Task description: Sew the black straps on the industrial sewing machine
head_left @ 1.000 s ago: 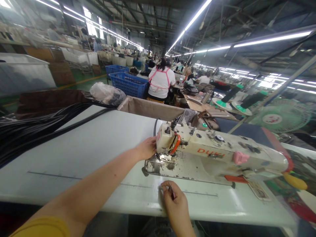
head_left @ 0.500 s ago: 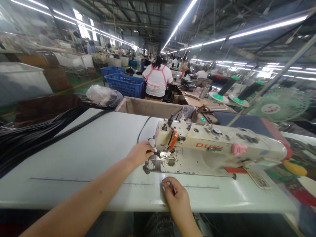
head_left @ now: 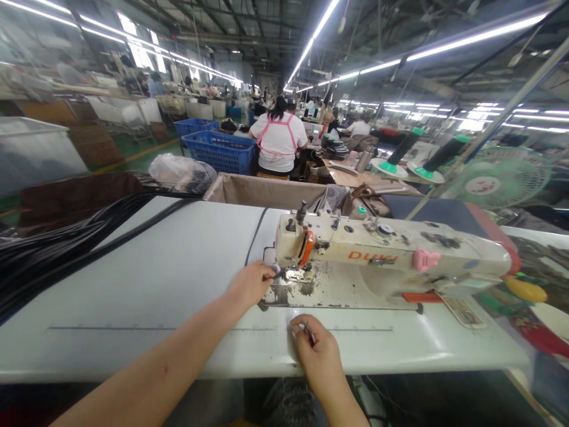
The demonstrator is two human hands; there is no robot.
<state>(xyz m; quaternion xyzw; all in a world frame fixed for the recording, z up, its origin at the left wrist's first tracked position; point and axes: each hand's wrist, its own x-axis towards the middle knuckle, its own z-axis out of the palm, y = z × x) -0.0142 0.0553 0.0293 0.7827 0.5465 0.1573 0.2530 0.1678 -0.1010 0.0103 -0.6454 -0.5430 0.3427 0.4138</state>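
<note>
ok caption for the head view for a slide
Left hand at the sewing machine presser foot, right hand holding a small tool on the white table.

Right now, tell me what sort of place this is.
Most likely a sewing factory floor. An industrial sewing machine sits on a long white worktable, thread cones stand behind it, and another worker sits among blue crates under long strip lights.

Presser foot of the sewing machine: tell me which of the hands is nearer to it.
Left. The left hand pinches a black cord right beside the presser foot; the right hand rests nearer the table's front edge, holding a small tool.
</note>
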